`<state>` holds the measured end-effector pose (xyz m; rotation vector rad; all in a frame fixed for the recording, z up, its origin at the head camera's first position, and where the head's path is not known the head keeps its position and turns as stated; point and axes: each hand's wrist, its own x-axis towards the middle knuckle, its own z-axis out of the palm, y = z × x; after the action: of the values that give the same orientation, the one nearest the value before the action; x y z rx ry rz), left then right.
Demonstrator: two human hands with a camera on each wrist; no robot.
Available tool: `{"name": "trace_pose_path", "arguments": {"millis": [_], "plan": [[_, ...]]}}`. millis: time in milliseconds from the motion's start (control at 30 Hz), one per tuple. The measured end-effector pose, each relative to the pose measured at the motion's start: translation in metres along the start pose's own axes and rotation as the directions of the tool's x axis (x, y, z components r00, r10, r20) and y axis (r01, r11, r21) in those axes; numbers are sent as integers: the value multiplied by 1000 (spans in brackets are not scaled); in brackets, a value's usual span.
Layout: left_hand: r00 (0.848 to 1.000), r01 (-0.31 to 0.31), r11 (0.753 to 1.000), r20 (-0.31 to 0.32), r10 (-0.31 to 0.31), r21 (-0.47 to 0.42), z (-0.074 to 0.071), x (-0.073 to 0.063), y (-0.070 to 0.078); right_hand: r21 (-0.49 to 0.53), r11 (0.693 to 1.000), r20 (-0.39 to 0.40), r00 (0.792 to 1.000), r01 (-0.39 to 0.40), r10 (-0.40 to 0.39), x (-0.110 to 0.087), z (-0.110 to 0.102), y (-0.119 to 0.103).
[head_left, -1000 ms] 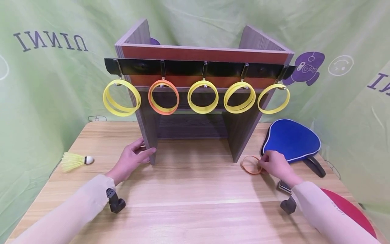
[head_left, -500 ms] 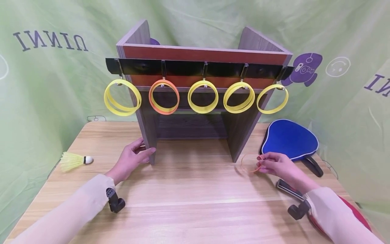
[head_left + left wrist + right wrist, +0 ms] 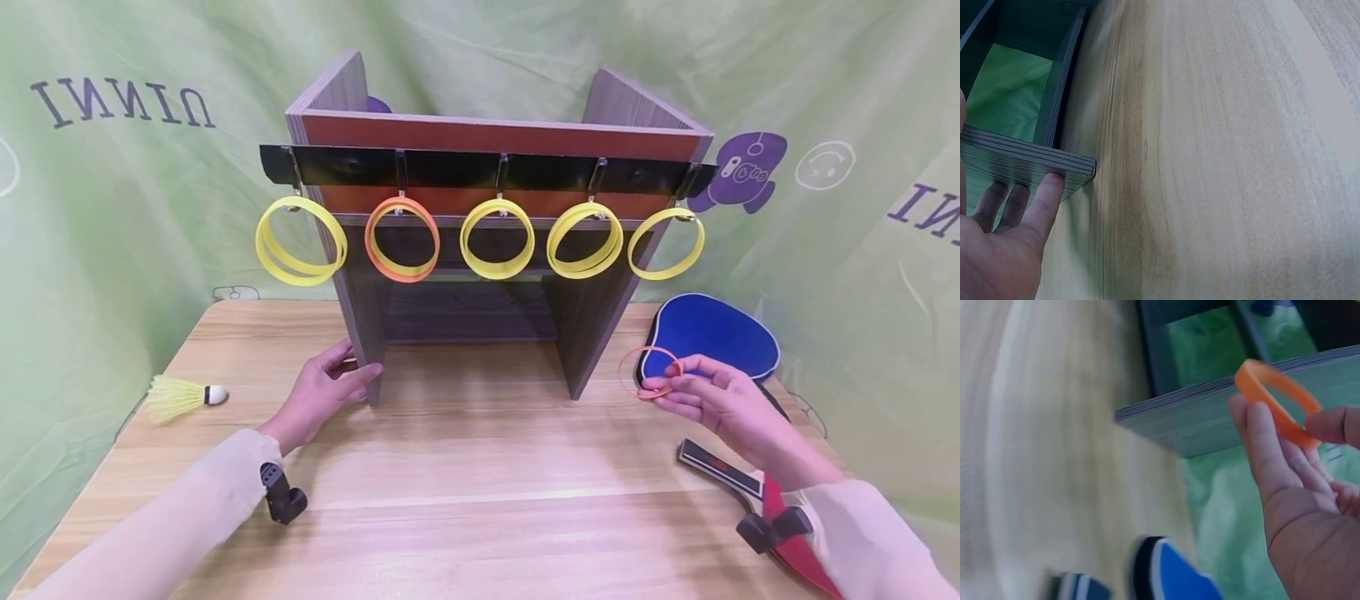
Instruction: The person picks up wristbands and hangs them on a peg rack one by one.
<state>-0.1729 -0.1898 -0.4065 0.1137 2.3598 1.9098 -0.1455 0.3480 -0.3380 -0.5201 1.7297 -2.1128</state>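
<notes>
My right hand (image 3: 723,404) pinches an orange silicone wristband (image 3: 1282,422) between thumb and fingers, raised above the table in front of the blue case. On the other side, my left hand (image 3: 318,398) grips the front edge of the left side panel (image 3: 1029,153) of a grey wooden shelf, thumb on the front and fingers behind. Across the shelf's top front runs a black strip (image 3: 450,169) with several hooks. Yellow wristbands (image 3: 497,272) hang from these hooks, and an orange one (image 3: 371,246) hangs in front on the second hook from the left.
A blue paddle case (image 3: 712,333) lies at the right beyond my right hand. Under the right forearm is a red table tennis paddle (image 3: 806,554), its handle pointing toward the shelf. At the far left of the table (image 3: 450,517) lies a yellow shuttlecock (image 3: 180,398).
My right hand has lifted the orange wristband off the table and moved it up and to the right, uncovering the paddle handle. The left hand stays on the panel.
</notes>
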Motion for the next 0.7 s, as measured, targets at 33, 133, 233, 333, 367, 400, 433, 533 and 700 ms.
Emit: {"name": "trace_pose_path", "arguments": {"millis": [33,133,233,333,367,400,433,533,700], "plan": [[1000,1,1000,0,-1,1,0,0,0,12,1000,14,1000,22,-22,0,2,-4],[1000,3,1000,3,-3,6,-1,0,0,30,996,45,995,87,-88,-2,7,-19],[1000,2,1000,8,-2,10,-1,0,-1,30,990,62,988,139,-141,-2,13,-36],[1000,5,1000,8,-5,8,-1,1,-2,17,982,75,979,187,-188,-1,21,-52],[1000,7,1000,9,-7,7,-1,1,-3,13,978,78,975,206,-206,0,25,-57],[1000,7,1000,9,-7,8,-1,1,-3,16,976,79,973,218,-219,0,28,-62],[1000,8,1000,9,-8,9,0,1,-3,19,972,81,968,235,-236,1,32,-68],[1000,13,1000,8,-14,12,-1,1,-3,10,959,69,957,283,-283,6,44,-83],[1000,11,1000,6,-12,18,-1,1,-3,35,930,14,930,366,-367,17,60,-100]]}}
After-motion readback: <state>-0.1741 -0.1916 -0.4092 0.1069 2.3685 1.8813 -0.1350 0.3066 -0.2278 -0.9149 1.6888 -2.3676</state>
